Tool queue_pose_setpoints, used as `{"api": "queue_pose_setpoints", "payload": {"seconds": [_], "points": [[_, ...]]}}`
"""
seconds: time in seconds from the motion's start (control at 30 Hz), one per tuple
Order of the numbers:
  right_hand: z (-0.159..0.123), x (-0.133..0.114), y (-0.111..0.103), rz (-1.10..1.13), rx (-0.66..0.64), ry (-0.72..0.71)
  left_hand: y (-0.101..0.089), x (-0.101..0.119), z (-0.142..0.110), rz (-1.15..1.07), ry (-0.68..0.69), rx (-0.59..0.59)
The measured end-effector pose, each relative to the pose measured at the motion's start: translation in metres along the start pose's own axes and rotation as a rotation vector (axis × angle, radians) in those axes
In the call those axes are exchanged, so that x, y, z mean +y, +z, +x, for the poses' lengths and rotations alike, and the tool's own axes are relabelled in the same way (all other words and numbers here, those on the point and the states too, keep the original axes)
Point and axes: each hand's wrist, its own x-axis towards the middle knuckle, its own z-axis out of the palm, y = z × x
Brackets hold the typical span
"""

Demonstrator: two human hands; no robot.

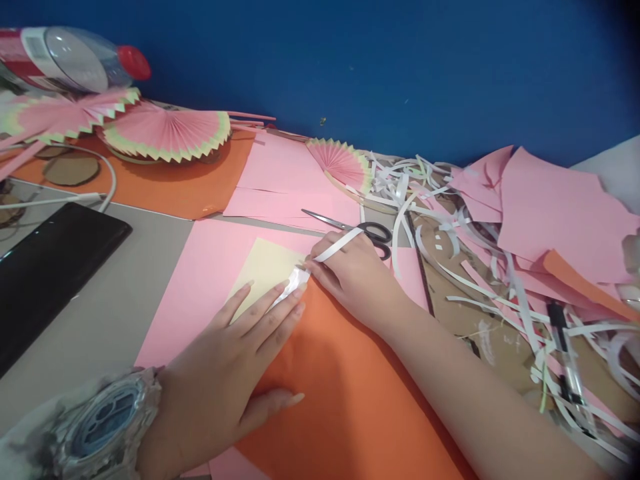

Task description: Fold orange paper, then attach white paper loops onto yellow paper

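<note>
My left hand (230, 367) lies flat with its fingers spread, the fingertips pressing on a shiny white piece of tape (291, 283). That tape runs along the slanted border between a pale yellow paper (263, 263) and an orange sheet (320, 393). At the tape's upper end, my right hand (357, 280) is closed in a pinch on a white tape backing strip (340, 245), which lies across its knuckles. Pink paper (180, 287) spreads underneath. Black-handled scissors (350, 227) lie just beyond my right hand, partly hidden by it.
Pleated pink-and-yellow paper fans (167, 130) rest at the back left near a bottle (75, 60). A black phone (60, 267) is at left. Curled white strips (445, 267), pink scraps (555, 207) and a pen (567, 360) cover cardboard at right. A blue partition (350, 60) stands behind.
</note>
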Motion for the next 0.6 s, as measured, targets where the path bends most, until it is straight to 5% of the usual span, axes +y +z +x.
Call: {"api": "queue_pose_setpoints", "payload": {"seconds": [0.6], "points": [[0.0027,0.0000,0.0005,-0.014,-0.029,-0.012,-0.0011,0.0021,-0.0002,-0.012,-0.013,0.004]]}}
